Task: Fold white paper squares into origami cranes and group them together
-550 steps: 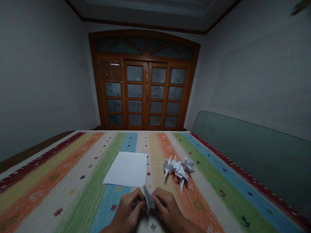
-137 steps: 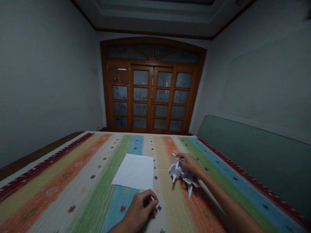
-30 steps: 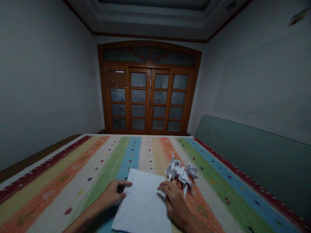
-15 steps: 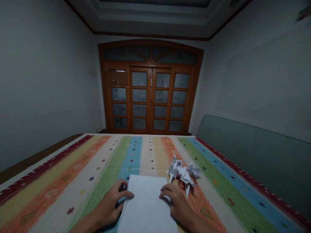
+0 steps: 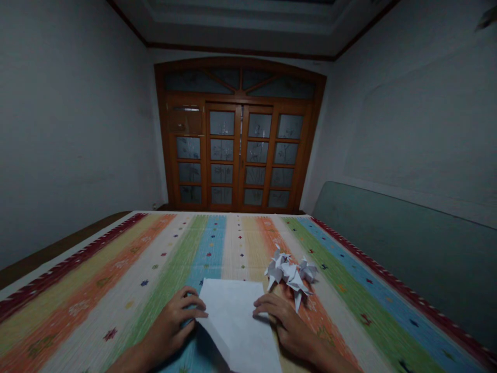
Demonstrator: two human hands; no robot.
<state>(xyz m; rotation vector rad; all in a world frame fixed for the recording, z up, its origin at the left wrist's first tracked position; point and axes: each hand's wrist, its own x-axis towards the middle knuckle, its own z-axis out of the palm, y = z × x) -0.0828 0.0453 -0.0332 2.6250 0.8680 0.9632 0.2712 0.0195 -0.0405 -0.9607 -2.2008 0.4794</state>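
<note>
A square-ish white paper sheet (image 5: 236,324) lies at the near edge of the striped woven cloth (image 5: 77,264), around the middle of that edge, with its near-left corner lifted or turned along a diagonal line — the only fold that shows on it; the rest looks flat and unworked. The left hand (image 5: 169,324) sits at the sheet's left edge, fingers (image 5: 190,305) curled, their tips at the paper; whether they pinch it, I cannot tell. The right hand (image 5: 285,324) lies at the right edge, fingers (image 5: 267,305) nearly straight and slightly spread, resting on the paper without gripping it. Just beyond the far-right corner stands a cluster of finished folded paper cranes (image 5: 290,274) — several, overlapping, so no exact count — untouched by either hand. Past the cloth's far edge is a wooden glazed double door (image 5: 236,155)
</note>
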